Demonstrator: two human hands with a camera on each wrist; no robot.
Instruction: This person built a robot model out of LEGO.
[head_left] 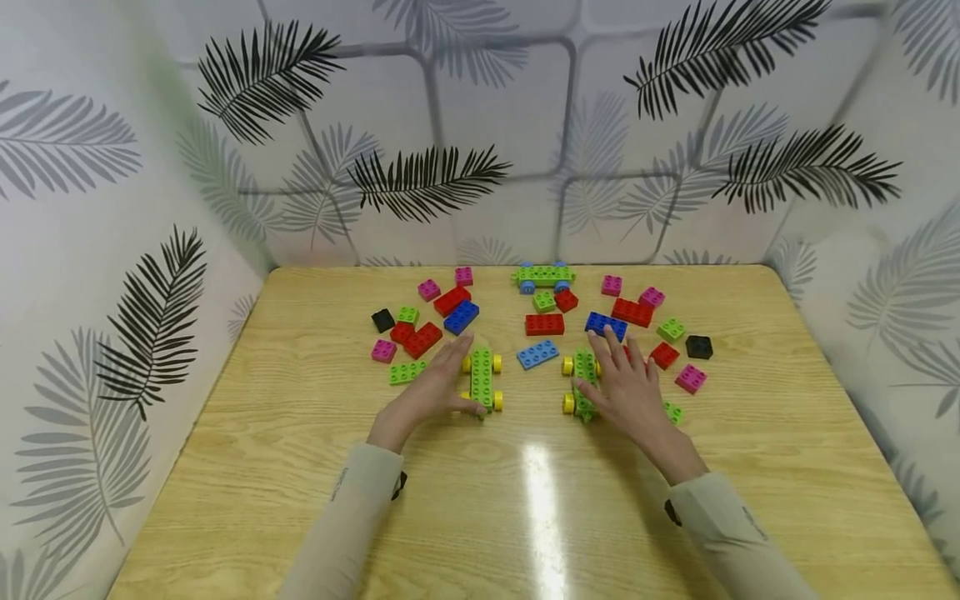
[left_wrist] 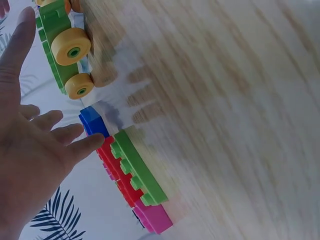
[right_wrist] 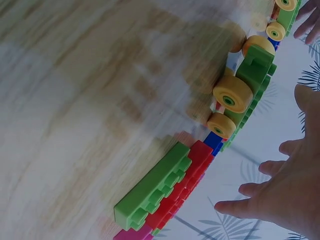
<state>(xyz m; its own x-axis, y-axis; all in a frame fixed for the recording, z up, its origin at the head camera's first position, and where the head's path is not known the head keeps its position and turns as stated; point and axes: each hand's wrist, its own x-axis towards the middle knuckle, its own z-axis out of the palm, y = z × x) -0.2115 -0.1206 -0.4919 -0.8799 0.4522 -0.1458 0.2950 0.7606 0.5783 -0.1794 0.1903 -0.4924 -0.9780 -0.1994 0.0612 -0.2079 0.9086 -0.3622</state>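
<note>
We are spreading our left hand (head_left: 429, 385) just beside one green car (head_left: 482, 379), our right hand (head_left: 630, 392) beside another green car (head_left: 582, 367); yellow wheels (head_left: 497, 364) are holding both up.

Lettering (head_left: 341, 483) on the left sleeve (head_left: 351, 521); too small to read.

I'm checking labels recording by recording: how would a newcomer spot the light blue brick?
On the wooden table, find the left green base and the right green base, both yellow-wheeled. Between their far ends lies the light blue brick, with a red brick just beyond it. Among the bricks, it alone is pale blue.
</note>
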